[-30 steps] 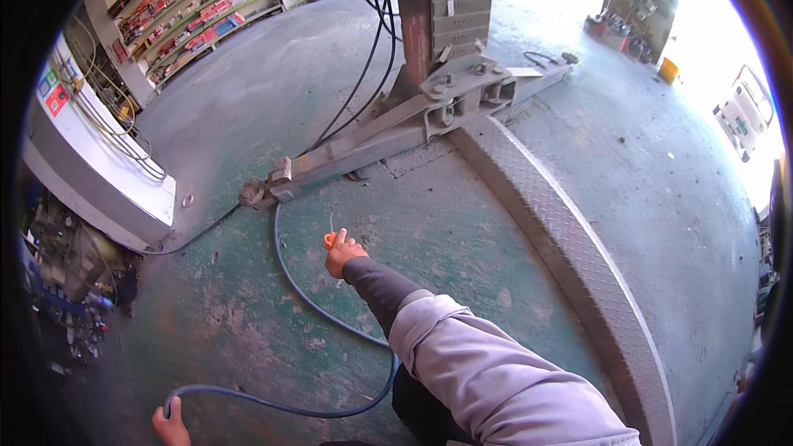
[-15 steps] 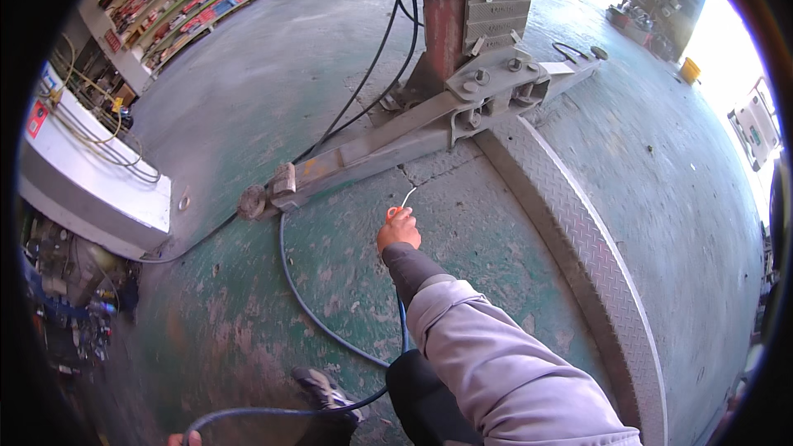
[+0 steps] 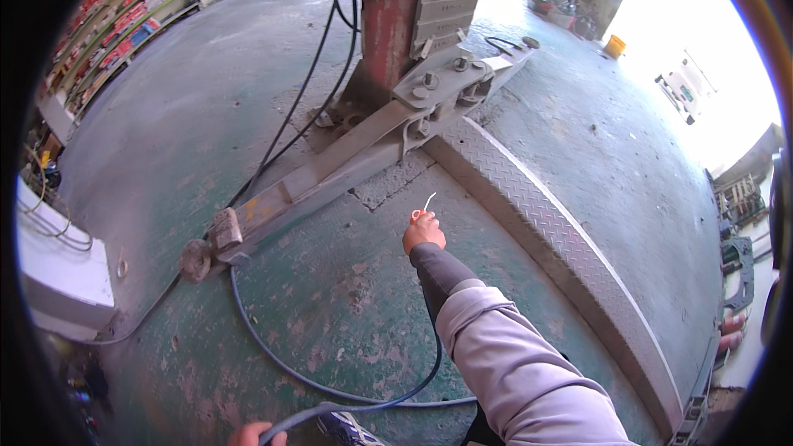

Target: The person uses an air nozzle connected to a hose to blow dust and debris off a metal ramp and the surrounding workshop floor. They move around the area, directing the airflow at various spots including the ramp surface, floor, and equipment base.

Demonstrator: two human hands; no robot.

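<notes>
The right hand is closed round an orange tool, pale tip just beyond; below and left, the left hand grips the hose. Feeding slack, kink-free, should ease aiming.

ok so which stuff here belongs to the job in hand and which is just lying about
Part of the job, judging by what is held:
- blue-grey hose, in the left hand
- orange tool with a thin pale tip, in the right hand

Seemingly just around, untouched:
- metal arm
- tread-plate strip
- yellow bucket
</notes>
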